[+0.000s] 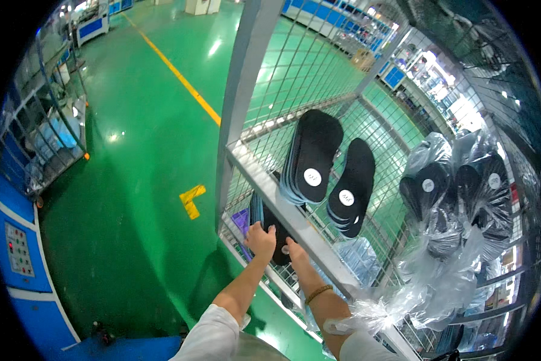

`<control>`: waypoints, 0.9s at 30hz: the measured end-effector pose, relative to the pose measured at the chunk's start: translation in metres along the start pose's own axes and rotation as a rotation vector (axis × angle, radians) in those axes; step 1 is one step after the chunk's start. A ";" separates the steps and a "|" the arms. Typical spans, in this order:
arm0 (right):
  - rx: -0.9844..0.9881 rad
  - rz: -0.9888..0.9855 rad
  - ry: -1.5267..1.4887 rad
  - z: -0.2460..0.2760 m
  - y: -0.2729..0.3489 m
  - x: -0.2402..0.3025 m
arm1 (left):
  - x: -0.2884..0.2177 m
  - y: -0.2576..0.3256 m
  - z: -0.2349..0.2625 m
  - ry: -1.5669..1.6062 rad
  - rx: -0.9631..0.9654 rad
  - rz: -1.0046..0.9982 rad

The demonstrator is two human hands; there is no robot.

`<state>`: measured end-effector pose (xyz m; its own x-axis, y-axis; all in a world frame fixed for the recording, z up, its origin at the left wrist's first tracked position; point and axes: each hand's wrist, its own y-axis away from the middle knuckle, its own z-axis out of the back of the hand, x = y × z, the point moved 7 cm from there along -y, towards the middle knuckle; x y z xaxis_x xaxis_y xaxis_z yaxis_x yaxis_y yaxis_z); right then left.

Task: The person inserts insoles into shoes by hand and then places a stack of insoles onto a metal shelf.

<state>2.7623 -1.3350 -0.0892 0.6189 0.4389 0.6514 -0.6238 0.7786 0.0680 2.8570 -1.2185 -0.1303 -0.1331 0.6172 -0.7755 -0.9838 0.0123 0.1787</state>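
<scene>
Head view: the lower insole stack (274,218) lies below the rack's front rail (326,257).
Hands: left hand (261,242) pinches the stack's left side; right hand (295,249) has its thumb at the other side, fingers hidden, so I cannot tell its grip.
Slip risk: uneven squeezing could fan the layers apart.
Snag risk: lifting straight up could catch insoles on the rail.
Edges: an upper insole stack (320,141) reaches the rail.
Open room: green floor (144,240) left of the rail.
</scene>
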 end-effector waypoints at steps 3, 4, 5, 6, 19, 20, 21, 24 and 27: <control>0.018 0.009 0.023 0.012 0.004 -0.012 | -0.009 -0.001 0.000 -0.029 0.028 0.063; 0.030 0.014 0.036 0.016 0.007 -0.018 | -0.012 -0.003 -0.002 -0.031 0.099 0.098; 0.043 0.027 0.038 0.020 0.011 -0.018 | -0.011 -0.009 0.000 -0.037 0.158 0.134; 0.052 0.026 0.053 0.028 0.017 -0.027 | -0.013 -0.009 -0.003 -0.009 0.255 0.127; 0.153 -0.523 0.066 0.243 0.333 -0.275 | 0.209 0.115 0.094 1.512 0.656 0.380; 0.098 -0.720 0.076 0.278 0.405 -0.327 | 0.208 0.156 0.066 1.339 0.667 0.492; 0.053 -0.892 0.055 0.305 0.478 -0.363 | 0.190 0.192 0.046 1.166 0.723 0.551; -0.060 -1.262 -0.097 0.326 0.680 -0.427 | 0.126 0.297 -0.014 0.641 1.037 0.477; -0.297 -1.544 -0.317 0.324 0.868 -0.460 | 0.062 0.469 -0.079 0.046 1.427 0.167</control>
<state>1.7814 -1.0068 -0.0850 0.3958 -0.8899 0.2268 0.6088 0.4392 0.6607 2.3775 -1.2363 -0.1421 -0.2634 0.6648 -0.6991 -0.0020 0.7243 0.6895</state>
